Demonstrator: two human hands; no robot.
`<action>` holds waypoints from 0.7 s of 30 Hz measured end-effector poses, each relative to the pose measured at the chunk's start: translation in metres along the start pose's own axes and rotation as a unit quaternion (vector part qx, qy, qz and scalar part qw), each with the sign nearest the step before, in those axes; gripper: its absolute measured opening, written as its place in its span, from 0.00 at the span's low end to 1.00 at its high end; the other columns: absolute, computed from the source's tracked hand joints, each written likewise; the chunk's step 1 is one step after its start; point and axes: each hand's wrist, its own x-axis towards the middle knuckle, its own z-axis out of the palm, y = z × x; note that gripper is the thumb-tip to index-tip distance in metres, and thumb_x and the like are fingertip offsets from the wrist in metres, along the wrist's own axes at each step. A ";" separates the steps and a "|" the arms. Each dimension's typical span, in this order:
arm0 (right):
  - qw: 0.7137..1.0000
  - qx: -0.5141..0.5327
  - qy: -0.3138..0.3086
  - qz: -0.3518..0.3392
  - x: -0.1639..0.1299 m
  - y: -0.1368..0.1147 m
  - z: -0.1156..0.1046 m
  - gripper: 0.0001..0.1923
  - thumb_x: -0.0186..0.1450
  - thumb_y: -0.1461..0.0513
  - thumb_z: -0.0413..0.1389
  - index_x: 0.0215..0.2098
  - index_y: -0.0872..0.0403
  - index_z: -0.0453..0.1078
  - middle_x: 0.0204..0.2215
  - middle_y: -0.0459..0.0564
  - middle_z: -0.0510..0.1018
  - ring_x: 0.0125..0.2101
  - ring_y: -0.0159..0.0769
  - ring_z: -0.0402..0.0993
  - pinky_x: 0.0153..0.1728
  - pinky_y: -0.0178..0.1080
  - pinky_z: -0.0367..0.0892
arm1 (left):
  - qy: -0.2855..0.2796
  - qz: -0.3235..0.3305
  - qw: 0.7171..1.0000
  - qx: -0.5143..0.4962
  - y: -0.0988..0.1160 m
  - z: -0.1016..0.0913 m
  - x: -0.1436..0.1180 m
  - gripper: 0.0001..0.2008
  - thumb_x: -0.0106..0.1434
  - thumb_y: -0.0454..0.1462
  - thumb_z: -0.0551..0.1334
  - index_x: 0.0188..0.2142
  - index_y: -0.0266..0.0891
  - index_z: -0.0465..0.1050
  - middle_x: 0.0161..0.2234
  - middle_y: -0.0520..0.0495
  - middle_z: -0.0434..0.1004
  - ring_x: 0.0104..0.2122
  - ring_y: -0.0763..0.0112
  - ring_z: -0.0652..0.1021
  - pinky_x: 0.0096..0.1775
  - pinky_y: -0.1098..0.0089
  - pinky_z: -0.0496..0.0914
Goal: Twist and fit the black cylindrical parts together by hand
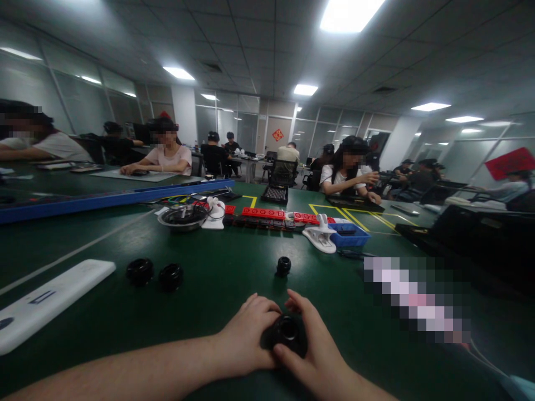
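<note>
The fingers of the left hand (246, 334) curl in against the left side of a black round part (286, 333), and the fingers of the right hand (311, 345) close over its right side and back, so both hands pinch it between them just above the green worktop (217, 278), low in the middle of the view. The part seems to be ring-shaped with a hollow centre, though the dim light makes that hard to confirm.

Just beyond the hands stands a smaller black piece (283, 265) on its own. To the left, well apart, two more black rings (139, 270) (171, 275) lie side by side, and further left a long white case (45, 303) rests flat. Farther back are a metal bowl (184, 217), a row of red blocks (271, 214), a white clip (321, 234) and a blue tray (349, 234). Other people sit at worktops behind.
</note>
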 end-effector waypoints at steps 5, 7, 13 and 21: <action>1.000 0.014 0.006 -0.023 -0.001 0.001 0.001 0.30 0.54 0.66 0.52 0.54 0.53 0.49 0.45 0.55 0.67 0.45 0.42 0.66 0.47 0.47 0.63 | 0.000 -0.008 1.000 -0.006 0.001 0.000 0.000 0.21 0.47 0.40 0.66 0.42 0.42 0.68 0.43 0.48 0.67 0.44 0.60 0.66 0.54 0.55 0.49; 0.998 0.011 0.001 -0.054 -0.002 0.001 0.000 0.32 0.54 0.68 0.51 0.55 0.53 0.47 0.48 0.56 0.65 0.48 0.43 0.64 0.49 0.47 0.61 | 0.000 -0.002 1.000 -0.005 0.002 -0.001 0.000 0.22 0.46 0.40 0.66 0.43 0.41 0.68 0.43 0.47 0.67 0.45 0.60 0.66 0.54 0.56 0.49; 1.000 -0.010 -0.004 0.009 0.001 -0.005 0.001 0.37 0.51 0.65 0.56 0.56 0.56 0.46 0.50 0.60 0.61 0.51 0.49 0.60 0.50 0.52 0.59 | 0.006 0.005 1.000 -0.001 0.000 0.000 0.000 0.19 0.46 0.41 0.66 0.38 0.41 0.68 0.43 0.48 0.67 0.44 0.60 0.66 0.54 0.55 0.49; 0.998 0.021 -0.018 -0.055 -0.001 0.001 0.001 0.33 0.53 0.70 0.50 0.56 0.52 0.47 0.49 0.55 0.64 0.50 0.42 0.63 0.50 0.47 0.60 | 0.000 -0.005 1.000 -0.006 0.003 -0.003 0.001 0.23 0.45 0.38 0.66 0.43 0.42 0.67 0.43 0.48 0.67 0.44 0.60 0.67 0.54 0.55 0.51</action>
